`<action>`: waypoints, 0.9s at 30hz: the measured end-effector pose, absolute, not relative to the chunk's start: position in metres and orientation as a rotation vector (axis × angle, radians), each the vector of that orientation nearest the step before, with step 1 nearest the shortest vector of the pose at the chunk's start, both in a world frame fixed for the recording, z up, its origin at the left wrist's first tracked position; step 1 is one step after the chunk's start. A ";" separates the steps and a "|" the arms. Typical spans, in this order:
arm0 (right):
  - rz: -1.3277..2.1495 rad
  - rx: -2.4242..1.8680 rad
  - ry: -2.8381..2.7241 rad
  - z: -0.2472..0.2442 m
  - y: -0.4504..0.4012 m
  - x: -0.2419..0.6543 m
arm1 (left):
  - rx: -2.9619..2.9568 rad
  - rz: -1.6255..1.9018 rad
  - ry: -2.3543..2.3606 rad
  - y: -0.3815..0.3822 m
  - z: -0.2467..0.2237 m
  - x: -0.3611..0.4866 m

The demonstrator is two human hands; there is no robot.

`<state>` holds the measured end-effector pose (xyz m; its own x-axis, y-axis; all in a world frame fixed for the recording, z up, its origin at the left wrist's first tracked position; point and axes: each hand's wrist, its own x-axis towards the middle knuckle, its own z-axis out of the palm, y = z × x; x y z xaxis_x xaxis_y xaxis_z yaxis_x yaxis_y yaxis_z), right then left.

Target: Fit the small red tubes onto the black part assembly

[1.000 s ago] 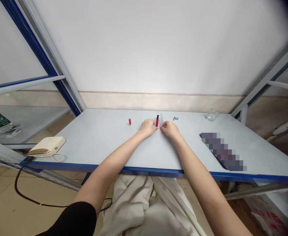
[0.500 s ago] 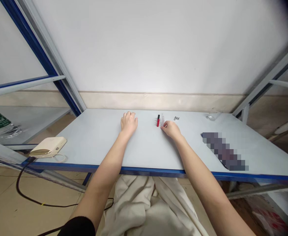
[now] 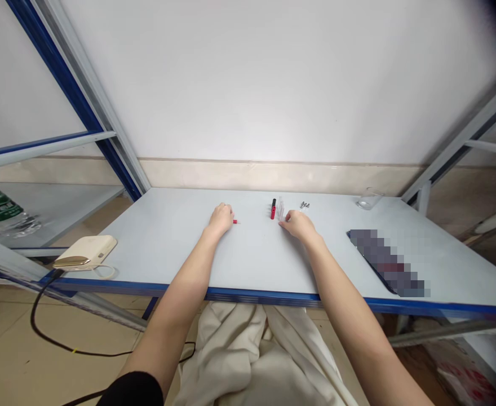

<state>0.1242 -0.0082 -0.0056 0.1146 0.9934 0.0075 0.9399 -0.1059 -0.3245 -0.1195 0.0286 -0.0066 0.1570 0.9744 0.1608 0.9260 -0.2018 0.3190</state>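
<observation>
Head: left hand (image 3: 221,219) curls round red tube (image 3: 235,221), right hand (image 3: 297,224) touches clear holder (image 3: 280,208).

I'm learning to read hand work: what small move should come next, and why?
Perhaps carry the small red piece rightward, toward the clear stand: the left hand seems to grip it, well away from the stand, where the right hand is placed.

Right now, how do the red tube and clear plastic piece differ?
Colour: red tube shows red, clear plastic piece is see-through.
Pose: red tube points sideways, clear plastic piece runs up the picture.
Place: red tube at left hand, clear plastic piece at right hand.
Both look small.
</observation>
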 end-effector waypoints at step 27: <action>0.554 -1.235 -1.964 0.002 -0.025 0.073 | 2.219 0.975 1.412 0.005 0.011 -0.074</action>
